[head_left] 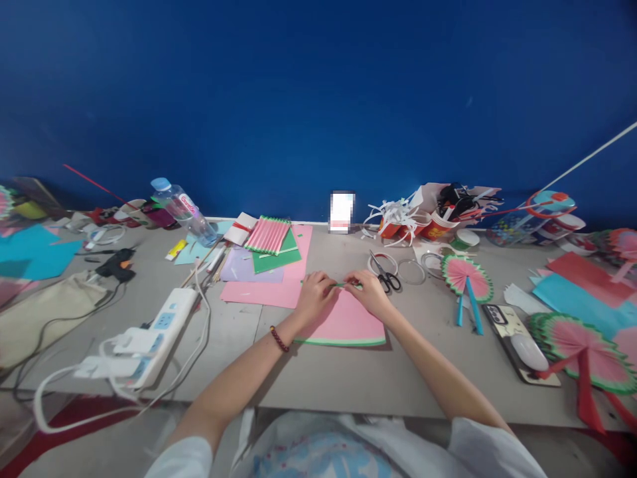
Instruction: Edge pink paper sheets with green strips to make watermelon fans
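Observation:
A sheet of pink paper (pixel 348 322) with a green-and-white strip along its near edge lies in front of me on the table. At its far edge, where some green shows, my left hand (pixel 317 292) and my right hand (pixel 368 289) face each other with their fingers closed on the paper. The fingertips are nearly touching, and the knuckles partly cover the edge. A pair of black scissors (pixel 389 279) lies just beyond my right hand. Left of my left hand, accordion-folded pink paper with green edges (pixel 269 234) rests on a green sheet (pixel 279 261).
A white power strip (pixel 169 325) with cords lies at left, near a tilted plastic bottle (pixel 186 212). Finished paper fans (pixel 468 279), a phone with a mouse (pixel 527 350) on it, and cups of strips (pixel 440 226) stand right. A blurred screen (pixel 342 211) leans against the blue wall.

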Motion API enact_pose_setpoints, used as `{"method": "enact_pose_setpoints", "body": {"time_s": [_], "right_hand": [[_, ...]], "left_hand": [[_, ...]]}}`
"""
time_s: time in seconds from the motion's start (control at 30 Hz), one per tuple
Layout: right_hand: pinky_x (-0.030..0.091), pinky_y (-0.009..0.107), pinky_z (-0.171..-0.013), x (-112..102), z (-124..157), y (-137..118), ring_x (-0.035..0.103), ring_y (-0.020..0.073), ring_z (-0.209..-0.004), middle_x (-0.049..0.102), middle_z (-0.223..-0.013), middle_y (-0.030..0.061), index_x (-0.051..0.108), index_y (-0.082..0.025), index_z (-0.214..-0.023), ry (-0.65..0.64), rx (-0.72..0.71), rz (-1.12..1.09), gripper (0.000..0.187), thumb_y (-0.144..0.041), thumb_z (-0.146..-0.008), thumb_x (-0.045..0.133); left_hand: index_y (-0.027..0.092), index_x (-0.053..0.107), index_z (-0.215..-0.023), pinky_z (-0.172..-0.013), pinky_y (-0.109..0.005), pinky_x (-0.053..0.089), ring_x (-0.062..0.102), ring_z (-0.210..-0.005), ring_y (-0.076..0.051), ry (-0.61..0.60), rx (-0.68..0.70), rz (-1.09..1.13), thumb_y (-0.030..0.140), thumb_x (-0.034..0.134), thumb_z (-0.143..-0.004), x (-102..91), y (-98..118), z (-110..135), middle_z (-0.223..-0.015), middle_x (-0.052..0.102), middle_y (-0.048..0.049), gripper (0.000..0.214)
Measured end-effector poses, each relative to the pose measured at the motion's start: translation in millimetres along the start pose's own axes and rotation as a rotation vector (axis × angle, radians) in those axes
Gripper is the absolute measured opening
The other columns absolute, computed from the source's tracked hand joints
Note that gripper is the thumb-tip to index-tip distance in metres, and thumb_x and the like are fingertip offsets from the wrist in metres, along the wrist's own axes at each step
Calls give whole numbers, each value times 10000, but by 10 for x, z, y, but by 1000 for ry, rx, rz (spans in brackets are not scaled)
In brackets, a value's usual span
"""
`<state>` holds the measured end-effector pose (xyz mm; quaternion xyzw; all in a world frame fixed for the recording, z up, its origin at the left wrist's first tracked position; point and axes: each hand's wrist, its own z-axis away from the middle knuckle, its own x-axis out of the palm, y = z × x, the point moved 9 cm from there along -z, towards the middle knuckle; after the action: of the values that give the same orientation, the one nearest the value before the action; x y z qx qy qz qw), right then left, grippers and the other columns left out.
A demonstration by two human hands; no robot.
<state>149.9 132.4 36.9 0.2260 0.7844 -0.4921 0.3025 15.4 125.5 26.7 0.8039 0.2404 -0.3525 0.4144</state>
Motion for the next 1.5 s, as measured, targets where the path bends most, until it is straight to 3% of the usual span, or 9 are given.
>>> {"method": "enact_pose_setpoints", "body": {"time_s": [0.73, 1.1, 1.5], "right_hand": [[437, 304, -706, -3, 36, -36, 593, 195, -753, 669, -733, 28, 664, -200, -830, 42, -62, 55, 23, -178, -825, 660], [396, 357, -782, -35, 55, -57, 583, 232, -888, 692, -900, 62, 737, -239, -897, 52, -102, 228, 87, -258, -844, 671], [404, 344, -777, -11, 48, -33, 618, 209, -803, 727, -799, 35, 706, -222, -794, 3, -53, 71, 106, -235, -867, 630]], "left_hand": [[208, 683, -836, -735, -341, 362, 537, -819, -175, 104, 76, -15, 236, 583, -912, -69, 69, 1, -806, 597, -24, 129], [207, 674, -824, -749, -344, 363, 524, -803, -175, 142, 119, -36, 225, 572, -908, -130, 139, 8, -786, 587, -24, 133], [206, 663, -845, -772, -360, 369, 530, -802, -180, 140, 155, -41, 203, 568, -890, -178, 223, 12, -801, 601, -31, 105]]}}
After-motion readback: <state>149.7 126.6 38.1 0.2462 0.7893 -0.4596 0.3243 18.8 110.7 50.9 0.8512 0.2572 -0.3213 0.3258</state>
